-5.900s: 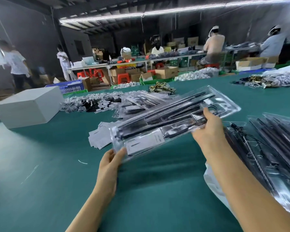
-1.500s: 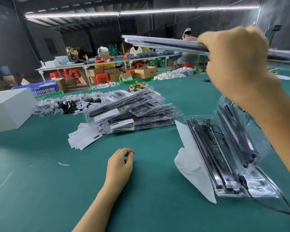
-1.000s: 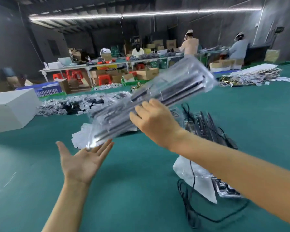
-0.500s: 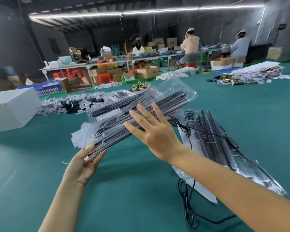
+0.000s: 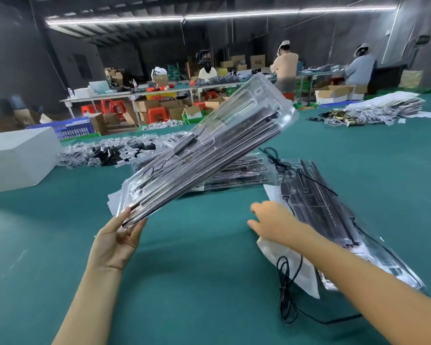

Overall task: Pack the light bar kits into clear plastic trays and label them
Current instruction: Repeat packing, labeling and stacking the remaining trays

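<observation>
Left hand lifts a packed clear tray over the green bench.

The left hand [image 5: 115, 241] pinches the lower corner of a glossy, moulded clear plastic tray [image 5: 209, 155] of slim dark light bars, tilted up toward frame centre. The right hand [image 5: 274, 221], fingers loose and grasping nothing, hovers at centre right beside another filled tray [image 5: 334, 210] lying on the felt-like bench [image 5: 197, 282], a black cable [image 5: 288, 292] coiled below it.

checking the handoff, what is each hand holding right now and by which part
The left hand holds a packed clear tray by its near corner. The right hand holds nothing.
</observation>
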The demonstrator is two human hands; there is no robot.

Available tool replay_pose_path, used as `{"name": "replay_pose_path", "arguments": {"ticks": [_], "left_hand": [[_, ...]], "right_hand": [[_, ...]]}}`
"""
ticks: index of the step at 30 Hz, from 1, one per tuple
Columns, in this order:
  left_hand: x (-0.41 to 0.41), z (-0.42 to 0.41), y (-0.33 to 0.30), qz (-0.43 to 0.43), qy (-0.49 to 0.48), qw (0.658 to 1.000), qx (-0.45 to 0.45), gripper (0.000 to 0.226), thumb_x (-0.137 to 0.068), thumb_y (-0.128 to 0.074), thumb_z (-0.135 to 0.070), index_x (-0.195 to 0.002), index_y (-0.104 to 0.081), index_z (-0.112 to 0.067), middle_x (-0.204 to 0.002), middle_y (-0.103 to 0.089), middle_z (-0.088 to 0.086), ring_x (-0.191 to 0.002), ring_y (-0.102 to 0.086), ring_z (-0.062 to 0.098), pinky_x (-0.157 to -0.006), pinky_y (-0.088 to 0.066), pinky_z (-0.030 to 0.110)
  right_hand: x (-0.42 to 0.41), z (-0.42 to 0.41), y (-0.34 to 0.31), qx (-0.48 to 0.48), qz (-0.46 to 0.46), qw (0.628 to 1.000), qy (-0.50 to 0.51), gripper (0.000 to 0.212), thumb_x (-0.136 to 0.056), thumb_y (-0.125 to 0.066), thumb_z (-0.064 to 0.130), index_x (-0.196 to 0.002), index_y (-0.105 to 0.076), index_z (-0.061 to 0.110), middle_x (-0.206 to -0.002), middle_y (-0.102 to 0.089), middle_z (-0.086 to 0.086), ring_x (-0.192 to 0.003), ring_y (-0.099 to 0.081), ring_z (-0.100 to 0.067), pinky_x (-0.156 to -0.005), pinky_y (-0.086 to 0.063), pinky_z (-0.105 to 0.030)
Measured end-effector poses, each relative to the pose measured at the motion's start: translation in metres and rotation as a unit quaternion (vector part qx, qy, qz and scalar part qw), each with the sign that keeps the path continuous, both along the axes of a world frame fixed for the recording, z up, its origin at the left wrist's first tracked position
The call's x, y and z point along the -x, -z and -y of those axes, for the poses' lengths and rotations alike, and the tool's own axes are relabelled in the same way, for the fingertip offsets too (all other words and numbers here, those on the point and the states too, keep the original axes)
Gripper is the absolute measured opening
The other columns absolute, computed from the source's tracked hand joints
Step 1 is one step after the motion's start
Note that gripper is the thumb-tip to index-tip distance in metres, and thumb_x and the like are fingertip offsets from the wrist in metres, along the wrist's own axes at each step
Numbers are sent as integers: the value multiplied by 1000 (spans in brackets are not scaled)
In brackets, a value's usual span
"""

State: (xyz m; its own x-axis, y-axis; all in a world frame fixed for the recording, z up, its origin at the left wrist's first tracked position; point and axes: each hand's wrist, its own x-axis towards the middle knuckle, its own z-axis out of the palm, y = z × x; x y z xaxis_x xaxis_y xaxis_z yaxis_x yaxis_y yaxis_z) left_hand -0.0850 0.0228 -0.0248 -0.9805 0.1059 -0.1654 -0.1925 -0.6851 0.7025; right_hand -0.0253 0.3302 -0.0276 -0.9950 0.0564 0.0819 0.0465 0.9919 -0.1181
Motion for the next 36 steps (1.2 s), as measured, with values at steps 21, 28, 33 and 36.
{"name": "replay_pose_path", "arguments": {"ticks": [21,28,33,36], "left_hand": [[1,-22,23,-19,62,996,67,35,-96,-47,-8,-76,-77,-9,-79,-74,3,-69,-73,16,-58,-59,26],[7,1,18,-2,7,1000,-8,25,-96,-44,-9,-90,-67,-3,-88,-74,13,-78,-73,25,-63,-60,34],[9,44,14,-33,-17,999,-17,23,-92,-39,-11,-103,-59,-7,-91,-74,14,-79,-73,27,-72,-60,40],[9,62,16,-31,-38,999,-24,27,-89,-42,-16,-103,-64,-7,-97,-72,14,-86,-72,28,-75,-58,36]], "right_hand": [[-13,-162,-103,209,-443,796,355,23,-96,-31,7,-104,-53,7,-114,-57,-26,-100,-51,-41,-71,-28,-37],[-6,-81,-147,499,-304,808,77,31,-89,-40,1,-104,-62,15,-110,-67,-3,-92,-68,-20,-74,-57,-36],[0,-15,-106,485,-174,854,66,37,-93,-54,42,-88,-57,6,-81,-47,2,-63,-46,-11,-59,-43,-27],[8,12,-77,522,-162,832,93,30,-86,-67,40,-98,-58,14,-88,-50,3,-76,-50,-15,-67,-41,-30]]}}
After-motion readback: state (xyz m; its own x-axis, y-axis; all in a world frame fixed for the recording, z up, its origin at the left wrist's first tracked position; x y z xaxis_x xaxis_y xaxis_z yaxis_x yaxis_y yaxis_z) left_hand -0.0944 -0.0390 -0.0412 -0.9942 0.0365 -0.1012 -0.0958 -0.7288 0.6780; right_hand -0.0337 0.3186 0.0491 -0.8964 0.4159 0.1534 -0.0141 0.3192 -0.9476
